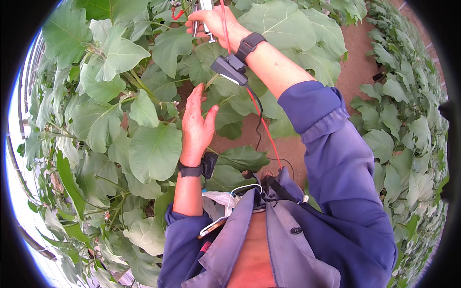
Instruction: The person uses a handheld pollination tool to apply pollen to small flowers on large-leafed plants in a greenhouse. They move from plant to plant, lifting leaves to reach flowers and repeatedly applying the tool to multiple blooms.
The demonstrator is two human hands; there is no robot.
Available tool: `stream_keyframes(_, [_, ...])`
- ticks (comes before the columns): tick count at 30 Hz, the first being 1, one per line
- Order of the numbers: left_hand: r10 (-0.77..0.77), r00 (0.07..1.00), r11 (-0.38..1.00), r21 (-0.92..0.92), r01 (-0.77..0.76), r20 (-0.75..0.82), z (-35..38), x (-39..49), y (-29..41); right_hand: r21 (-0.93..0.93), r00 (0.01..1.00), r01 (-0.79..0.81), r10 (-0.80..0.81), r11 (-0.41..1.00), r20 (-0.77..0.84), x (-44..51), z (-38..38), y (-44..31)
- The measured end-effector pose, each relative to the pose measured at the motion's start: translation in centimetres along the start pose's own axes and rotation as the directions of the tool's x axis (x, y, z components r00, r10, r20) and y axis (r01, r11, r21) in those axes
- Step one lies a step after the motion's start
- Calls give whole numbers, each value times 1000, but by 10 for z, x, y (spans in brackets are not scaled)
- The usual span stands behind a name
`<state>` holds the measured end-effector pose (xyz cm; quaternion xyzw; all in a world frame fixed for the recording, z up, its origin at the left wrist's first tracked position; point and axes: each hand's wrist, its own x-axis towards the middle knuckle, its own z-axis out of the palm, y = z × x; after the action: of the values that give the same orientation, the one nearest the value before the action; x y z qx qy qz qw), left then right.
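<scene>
My right hand (216, 23), at the top centre, is closed around a metal hand tool (207, 10) with a silver body; its upper end is cut off by the picture's edge. A thin red hose or cable (264, 126) runs from near the tool down past my right wrist to my waist. My left hand (198, 122) is raised among broad eggplant leaves (155, 151), its fingers extended and thumb apart, holding nothing. Its fingertips are beside a leaf stalk. Each wrist wears a black strap with a small device, the right one (228, 68) trailing a black cable.
Dense leafy plants fill the left side, with stems (142, 84) and small flowers between them. Another plant row (396, 118) stands at the right beyond brown soil (356, 61). A phone (212, 228) with a white cable is at my jacket front.
</scene>
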<state>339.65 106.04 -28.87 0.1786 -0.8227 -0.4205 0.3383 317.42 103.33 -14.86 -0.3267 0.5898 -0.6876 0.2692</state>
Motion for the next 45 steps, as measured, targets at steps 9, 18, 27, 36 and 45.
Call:
stream_keyframes(9, [-13, 1000, 1000, -18, 13, -15, -1, 2, -1, 78, 999, -22, 25, 997, -39, 25, 3, 18])
stream_keyframes(18, [-29, 999, 999, -16, 29, -19, 0, -6, 5, 24, 969, 206, -207, 978, 138, -70, -25, -5])
stream_keyframes(27, [-370, 867, 928, -82, 365, -333, 2, -46, 28, -22, 807, 403, -344, 915, 480, -227, -117, -29])
stream_keyframes(36, [-228, 742, 908, -137, 396, 630, 155, -49, 132, -239, 935, 281, -209, 929, 287, -321, -268, 40])
stream_keyframes(45, [70, 678, 990, -135, 44, 732, 276, -1, 217, -395, 959, 194, -258, 898, -115, -358, -370, 40])
